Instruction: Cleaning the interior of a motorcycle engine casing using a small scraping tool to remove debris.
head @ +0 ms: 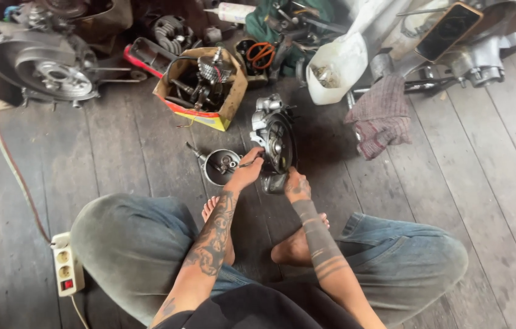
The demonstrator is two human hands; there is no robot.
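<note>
Two hands at one engine part point(274, 141), upright on floor point(118, 158) before crossed legs. Left hand point(247, 172) pinched on thin tool point(250, 162) at part's face; right hand point(296, 186) closed around lower edge, bracing. Metal bowl point(220, 167) of small pieces just beside, cardboard box point(204, 85) beyond. Best practice, by judgement: firm brace, tool square, loosened pieces straight to bowl.

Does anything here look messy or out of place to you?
A few things do. The cardboard box of metal parts is torn and leaning. A checked rag lies crumpled on the floorboards. A phone rests tilted on engine parts. The engine part between both hands stands on edge.
</note>
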